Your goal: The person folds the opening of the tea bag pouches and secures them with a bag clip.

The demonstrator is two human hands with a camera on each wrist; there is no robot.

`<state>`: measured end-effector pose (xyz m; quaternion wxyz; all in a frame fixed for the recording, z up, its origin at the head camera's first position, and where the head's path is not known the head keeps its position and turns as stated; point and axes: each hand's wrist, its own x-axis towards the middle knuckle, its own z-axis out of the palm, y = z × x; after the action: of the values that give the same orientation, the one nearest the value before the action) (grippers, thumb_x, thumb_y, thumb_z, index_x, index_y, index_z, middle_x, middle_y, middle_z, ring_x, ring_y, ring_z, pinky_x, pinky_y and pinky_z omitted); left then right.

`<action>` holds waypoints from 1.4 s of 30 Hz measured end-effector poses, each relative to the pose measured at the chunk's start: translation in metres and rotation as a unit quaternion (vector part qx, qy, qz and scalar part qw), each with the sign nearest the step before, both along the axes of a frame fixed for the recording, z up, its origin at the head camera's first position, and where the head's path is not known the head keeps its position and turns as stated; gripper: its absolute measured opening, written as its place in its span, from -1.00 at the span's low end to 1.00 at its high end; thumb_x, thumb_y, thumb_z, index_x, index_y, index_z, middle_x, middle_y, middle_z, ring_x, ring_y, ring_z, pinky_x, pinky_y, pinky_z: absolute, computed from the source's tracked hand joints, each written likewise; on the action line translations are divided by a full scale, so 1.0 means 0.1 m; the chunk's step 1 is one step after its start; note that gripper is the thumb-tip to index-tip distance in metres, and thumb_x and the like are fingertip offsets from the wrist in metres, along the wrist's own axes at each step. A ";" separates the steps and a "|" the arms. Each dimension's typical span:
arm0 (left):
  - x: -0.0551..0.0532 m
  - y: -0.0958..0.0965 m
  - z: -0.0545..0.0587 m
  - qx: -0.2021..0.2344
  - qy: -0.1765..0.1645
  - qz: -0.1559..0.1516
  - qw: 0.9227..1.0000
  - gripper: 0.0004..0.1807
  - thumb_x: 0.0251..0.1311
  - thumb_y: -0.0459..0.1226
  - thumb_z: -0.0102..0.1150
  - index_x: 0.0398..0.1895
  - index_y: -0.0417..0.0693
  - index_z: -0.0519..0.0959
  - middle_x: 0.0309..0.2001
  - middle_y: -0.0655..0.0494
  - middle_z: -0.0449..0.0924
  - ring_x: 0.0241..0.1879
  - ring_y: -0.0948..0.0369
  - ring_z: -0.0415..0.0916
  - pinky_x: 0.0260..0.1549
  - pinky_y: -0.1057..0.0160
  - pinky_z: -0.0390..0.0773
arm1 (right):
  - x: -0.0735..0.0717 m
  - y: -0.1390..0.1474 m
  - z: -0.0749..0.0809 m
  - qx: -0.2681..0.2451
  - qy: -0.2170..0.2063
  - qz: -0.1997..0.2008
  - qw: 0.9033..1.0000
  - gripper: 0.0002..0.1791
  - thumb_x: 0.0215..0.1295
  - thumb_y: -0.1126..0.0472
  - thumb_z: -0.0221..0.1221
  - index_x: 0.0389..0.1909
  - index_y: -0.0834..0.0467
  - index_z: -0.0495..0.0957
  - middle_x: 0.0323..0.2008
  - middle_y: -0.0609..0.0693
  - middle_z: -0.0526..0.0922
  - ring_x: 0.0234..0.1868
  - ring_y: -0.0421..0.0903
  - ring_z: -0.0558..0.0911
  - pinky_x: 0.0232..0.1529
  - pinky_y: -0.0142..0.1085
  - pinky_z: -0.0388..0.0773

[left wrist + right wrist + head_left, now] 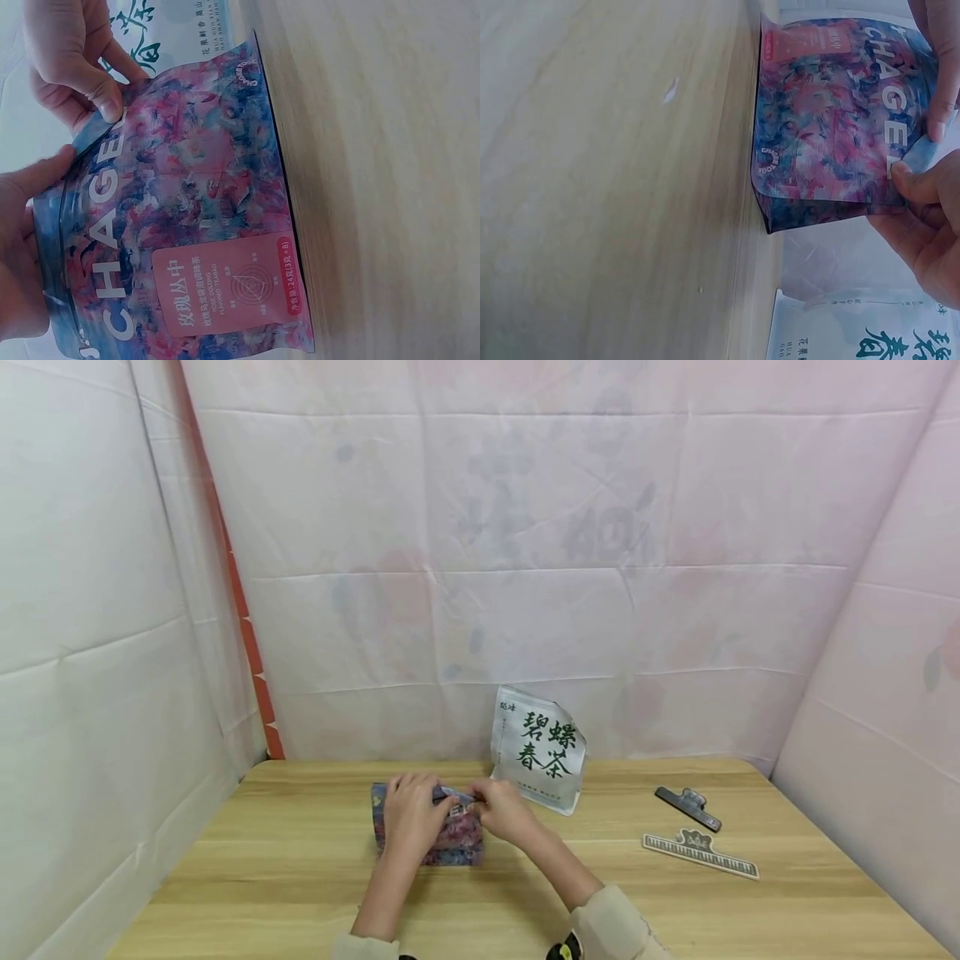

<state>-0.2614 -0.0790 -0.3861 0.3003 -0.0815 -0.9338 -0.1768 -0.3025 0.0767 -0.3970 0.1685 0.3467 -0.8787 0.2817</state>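
Note:
A pink-and-blue tea pouch (459, 837) with white lettering stands on the wooden table, its printed front (202, 150) showing in the left wrist view. My left hand (411, 814) holds the pouch's top edge from the left, thumb in front and fingers behind. At the upper right corner, my right hand (504, 810) pinches the top edge between thumb and fingers. Between the two thumbs a light blue strip (921, 152) of the top edge is folded over. The left fingers behind the pouch are mostly hidden.
A white tea bag (538, 750) with green characters leans against the back cloth, just beyond my right hand. On the right of the table (300, 852) lie a black clip (687, 808) and a pale clip with a piano-key pattern (701, 852). White cloth walls enclose the table's back and sides.

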 end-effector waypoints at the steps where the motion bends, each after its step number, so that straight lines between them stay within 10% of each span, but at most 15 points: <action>1: 0.00 0.00 0.00 0.002 0.005 -0.002 1.000 -0.75 -0.09 -0.07 0.39 -0.39 0.02 0.65 -0.30 0.12 0.61 -0.17 0.08 0.47 0.01 0.07 0.27 | 0.00 0.00 0.00 0.001 -0.004 0.001 1.000 -0.83 -0.01 0.50 0.23 -0.55 0.18 0.51 -0.58 -0.10 0.51 -0.60 -0.27 0.38 -0.59 -0.40 0.36; 25: 0.00 0.00 -0.01 0.015 0.036 -0.004 0.999 -0.77 -0.13 -0.10 0.40 -0.42 -0.01 0.67 -0.30 0.11 0.64 -0.20 0.09 0.48 0.01 0.07 0.27 | 0.07 0.06 0.09 -0.007 -0.082 0.074 0.994 -0.79 0.19 0.40 0.15 -0.13 0.26 0.56 -0.23 0.00 0.60 -0.27 -0.17 0.56 -0.27 -0.31 0.52; 42: 0.04 -0.10 0.08 0.019 -0.039 -0.071 0.997 -0.80 0.25 -0.17 0.08 -0.32 -0.07 0.63 -0.22 0.07 0.60 -0.10 0.07 0.46 0.07 0.03 0.24 | 0.05 -0.07 0.06 -0.009 0.001 0.019 1.000 -0.91 0.10 0.44 0.22 -0.44 0.21 0.55 -0.48 -0.04 0.59 -0.48 -0.18 0.50 -0.48 -0.34 0.44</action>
<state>-0.2574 -0.0892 -0.3777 0.2520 -0.1353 -0.9330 -0.2184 -0.2979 0.0700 -0.3906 0.1671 0.3621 -0.8691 0.2926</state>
